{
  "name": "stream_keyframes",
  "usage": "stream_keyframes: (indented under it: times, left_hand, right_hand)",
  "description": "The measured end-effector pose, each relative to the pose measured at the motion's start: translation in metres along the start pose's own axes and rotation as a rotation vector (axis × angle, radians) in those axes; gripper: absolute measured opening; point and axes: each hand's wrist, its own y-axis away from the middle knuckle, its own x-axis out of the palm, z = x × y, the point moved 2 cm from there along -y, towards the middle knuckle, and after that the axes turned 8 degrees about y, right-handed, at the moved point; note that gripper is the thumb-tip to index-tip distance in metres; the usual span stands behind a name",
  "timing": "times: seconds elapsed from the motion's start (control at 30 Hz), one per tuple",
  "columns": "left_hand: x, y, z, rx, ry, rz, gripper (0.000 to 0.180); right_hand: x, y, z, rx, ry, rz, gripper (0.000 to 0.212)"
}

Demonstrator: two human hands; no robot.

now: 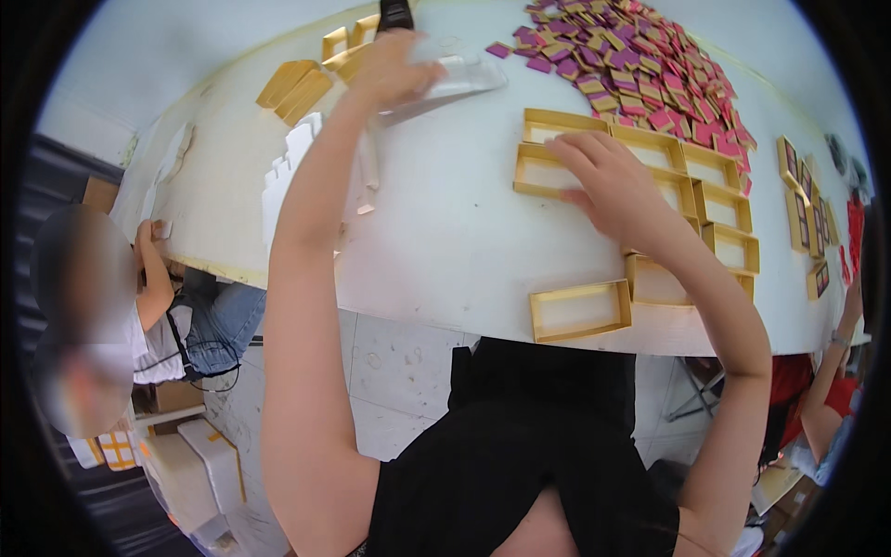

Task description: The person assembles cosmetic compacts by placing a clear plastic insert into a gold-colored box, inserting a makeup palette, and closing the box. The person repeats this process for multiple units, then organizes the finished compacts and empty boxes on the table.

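My left hand (397,72) reaches to the far side of the table, its fingers smeared by motion. It is beside a clear plastic piece (455,84) and just nearer than a black object (396,15); whether it holds anything cannot be made out. My right hand (617,186) is at a shallow open gold box (534,172), fingers over its inside and thumb by its near wall, seemingly gripping it. More gold boxes stand in rows around that hand, partly hidden by my forearm. One gold box (581,312) sits at the table's near edge.
A heap of small purple, pink and gold pieces (640,70) lies at the far right. White stepped pieces (290,176) and gold boxes (295,91) are at left. Filled gold boxes (806,209) stand far right. A person (153,288) sits at left; another person's arm (835,362) shows at right.
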Motion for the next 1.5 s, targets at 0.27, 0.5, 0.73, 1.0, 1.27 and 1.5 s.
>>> stream_keyframes:
  times: [0.27,0.5,0.73,1.0,1.27,1.5]
  left_hand:
    - [-0.008,-0.055,0.15,-0.313,-0.361,0.283,0.046]
    - [-0.039,-0.061,0.178,-0.38,-0.405,0.151,0.037]
    - [-0.115,0.005,-0.019,-0.131,0.289,-0.013,0.013]
    - [-0.112,0.18,-0.196,0.692,0.272,0.457,0.014]
    - [-0.073,0.216,-0.168,0.549,0.484,0.372,0.033]
    - [-0.116,0.192,-0.161,0.589,0.281,0.469,0.014]
  right_hand:
    - [-0.005,0.065,0.046,0.061,0.189,0.29,0.074]
    - [0.021,0.036,0.023,0.045,0.397,0.068,0.048]
    - [0.009,0.023,0.0,0.095,0.25,-0.031,0.036]
    - [-0.036,0.041,0.11,-0.324,0.037,-0.336,0.016]
    - [0.009,0.107,0.123,-0.202,0.037,-0.005,0.017]
    - [0.013,0.115,0.097,0.073,0.166,-0.091,0.019]
